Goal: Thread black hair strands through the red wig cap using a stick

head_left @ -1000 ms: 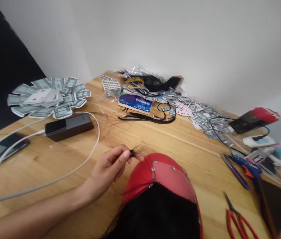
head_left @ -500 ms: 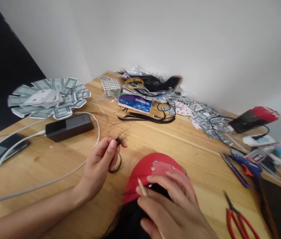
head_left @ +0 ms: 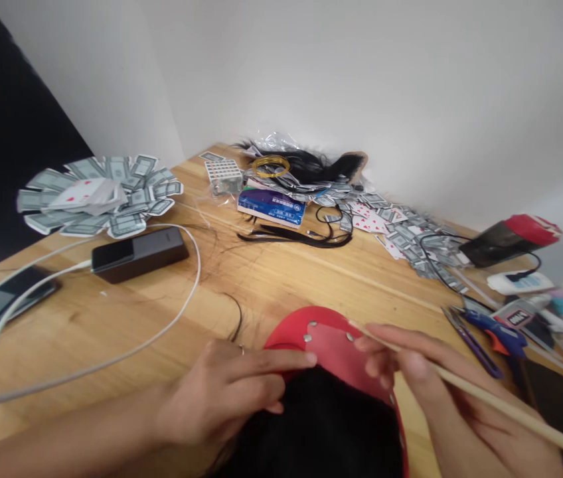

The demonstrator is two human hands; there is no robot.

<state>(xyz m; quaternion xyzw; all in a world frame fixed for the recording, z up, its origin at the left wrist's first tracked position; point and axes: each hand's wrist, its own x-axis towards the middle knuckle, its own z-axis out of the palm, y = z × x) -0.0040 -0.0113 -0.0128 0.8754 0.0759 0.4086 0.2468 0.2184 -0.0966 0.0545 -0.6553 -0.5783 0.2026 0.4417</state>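
A red rounded piece like a cap (head_left: 281, 328), with metal studs and a paler pink patch (head_left: 331, 348), lies at the front of the table. Black hair (head_left: 321, 425) covers its near part. My left hand (head_left: 232, 385) rests at its left side, index finger stretched out onto the red surface at the hair's edge, the other fingers curled; I see nothing held there. In my right hand (head_left: 425, 372), between thumb and fingers, is a thin wooden stick (head_left: 500, 398). Its tip points left above the pink patch.
At the left are a flower-like ring of printed notes (head_left: 97, 199), a dark power bank (head_left: 139, 255), white cables and a phone (head_left: 7, 305). A blue box (head_left: 271, 207) and scattered cards (head_left: 368, 219) lie behind. Snips (head_left: 471, 342) and a blue glue gun (head_left: 493, 328) lie right.
My left hand has come down from the table with its dark tuft of hair onto the red piece. My right hand has lifted off rightward, stick turned. The tuft is no longer visible.
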